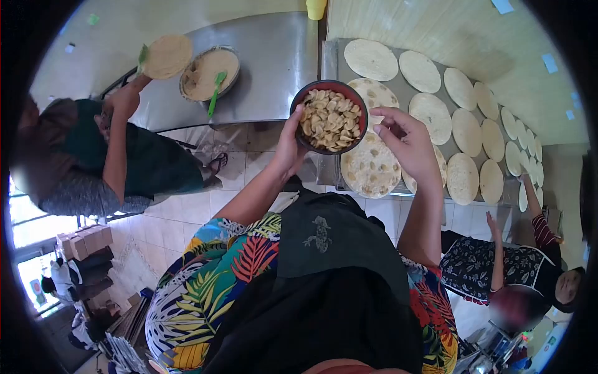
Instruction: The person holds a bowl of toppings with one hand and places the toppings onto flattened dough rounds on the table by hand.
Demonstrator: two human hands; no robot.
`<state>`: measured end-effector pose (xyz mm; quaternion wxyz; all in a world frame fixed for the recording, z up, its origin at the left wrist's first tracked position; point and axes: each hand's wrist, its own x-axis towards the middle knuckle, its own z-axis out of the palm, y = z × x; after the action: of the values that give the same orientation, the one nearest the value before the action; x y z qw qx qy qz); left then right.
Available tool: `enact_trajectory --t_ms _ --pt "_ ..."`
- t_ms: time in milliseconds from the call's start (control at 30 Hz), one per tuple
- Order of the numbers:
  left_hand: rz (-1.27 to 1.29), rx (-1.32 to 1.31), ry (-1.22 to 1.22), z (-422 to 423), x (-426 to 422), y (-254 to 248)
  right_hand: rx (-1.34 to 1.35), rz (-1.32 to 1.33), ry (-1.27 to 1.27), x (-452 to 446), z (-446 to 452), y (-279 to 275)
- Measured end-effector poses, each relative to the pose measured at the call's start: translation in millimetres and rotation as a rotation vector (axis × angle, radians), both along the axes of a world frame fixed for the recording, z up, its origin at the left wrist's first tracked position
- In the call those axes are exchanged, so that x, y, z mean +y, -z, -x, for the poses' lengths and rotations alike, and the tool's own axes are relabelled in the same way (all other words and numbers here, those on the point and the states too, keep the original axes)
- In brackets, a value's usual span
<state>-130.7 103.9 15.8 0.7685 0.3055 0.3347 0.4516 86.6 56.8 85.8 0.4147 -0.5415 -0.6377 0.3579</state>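
My left hand (290, 144) is closed around the side of a dark bowl (298, 103) with a red inner wall, thumb over the rim. Pale, curved slices that look like sliced mushrooms (333, 118) fill it. Just right of the rim is my right hand (408, 140), its index finger and thumb apart; I see nothing between them. Beneath and beyond that hand lie round flat dough bases. Slices dot the near dough base (371, 167) and the topped dough base (374, 92) behind it. A third topped base is partly hidden by my right wrist.
Plain dough bases (460, 88) cover the table (411, 57) to the right. On the steel counter (268, 68) stands a bowl of beige spread (215, 65) with a green spatula (216, 93). A co-worker (118, 143) at left holds a coated round (169, 56); others stand at right.
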Motion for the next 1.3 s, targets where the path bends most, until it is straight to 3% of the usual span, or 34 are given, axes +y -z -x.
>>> enact_trajectory --t_ms 167,233,300,433,633,833,900,1000,1233,1300 --pt "0.034 0.033 0.075 -3.2 36.7 4.0 -0.17 -0.118 0.073 32.4 12.9 -3.9" --pt "0.058 0.091 0.11 0.3 58.9 4.5 -0.219 -0.015 0.109 56.6 24.7 -5.5" --pt "0.088 0.057 0.115 -0.1 77.0 5.7 -0.532 -0.235 0.14 80.2 29.4 1.8" --pt "0.105 0.064 0.134 -5.5 108.0 19.2 -0.661 -0.068 0.078 113.2 33.1 15.0" --pt "0.176 0.138 0.193 -23.9 148.8 44.1 -0.808 -0.021 0.216 142.6 32.2 54.3" --pt "0.301 0.11 0.294 -24.8 151.8 48.1 -0.554 0.061 0.398 136.7 26.2 55.9" --pt "0.298 0.089 0.293 -26.0 154.2 50.6 -0.17 0.195 0.414 140.8 19.8 57.4" --pt "0.279 0.131 0.231 -24.7 160.3 51.5 -0.008 0.175 0.365 160.3 1.0 62.9" --pt "0.314 0.102 0.072 -17.5 155.3 67.2 0.281 0.34 0.349 249.2 -52.2 104.9" --pt "0.331 0.12 0.058 -2.2 159.0 74.0 0.254 0.356 0.36 279.9 -51.4 132.5"
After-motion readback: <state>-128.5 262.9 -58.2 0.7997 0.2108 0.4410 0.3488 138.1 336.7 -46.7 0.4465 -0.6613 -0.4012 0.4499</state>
